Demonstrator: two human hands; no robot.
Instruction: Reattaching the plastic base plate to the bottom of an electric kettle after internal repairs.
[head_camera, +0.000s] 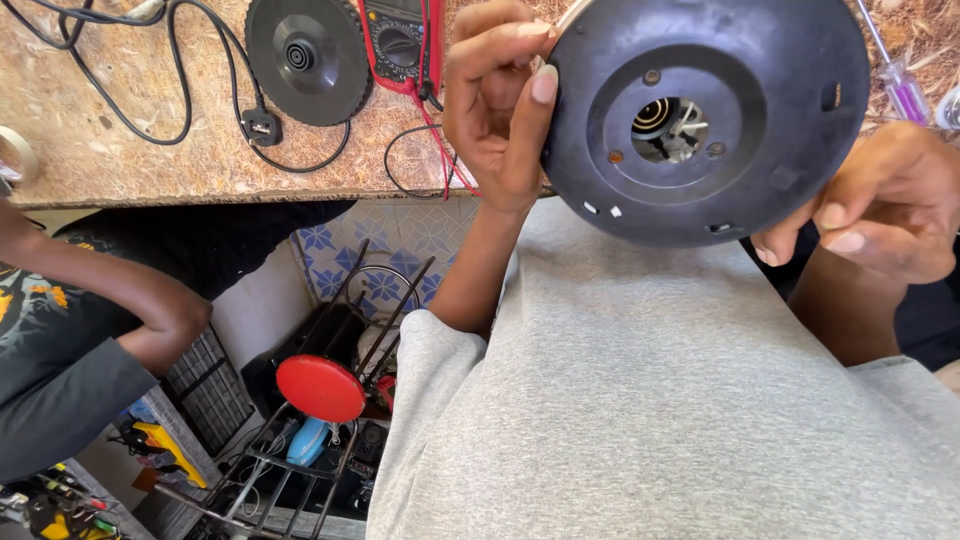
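I hold a round black plastic base (770, 150) of an appliance, underside toward me, with a central hole showing metal contacts and wires. My left hand (495, 100) grips its left rim, thumb along the edge. My right hand (880, 205) holds the lower right rim with fingers curled beneath. The base is lifted in front of my grey shirt, above the edge of the chipboard table (150, 150).
On the table lie a second round black base (308, 58) with its black cord and plug (260, 125), a red multimeter (400, 40) with leads, and a purple-handled screwdriver (905, 95). Another person's arm (120, 300) is at left. Below stands a wire rack (300, 460) with a red disc (320, 388).
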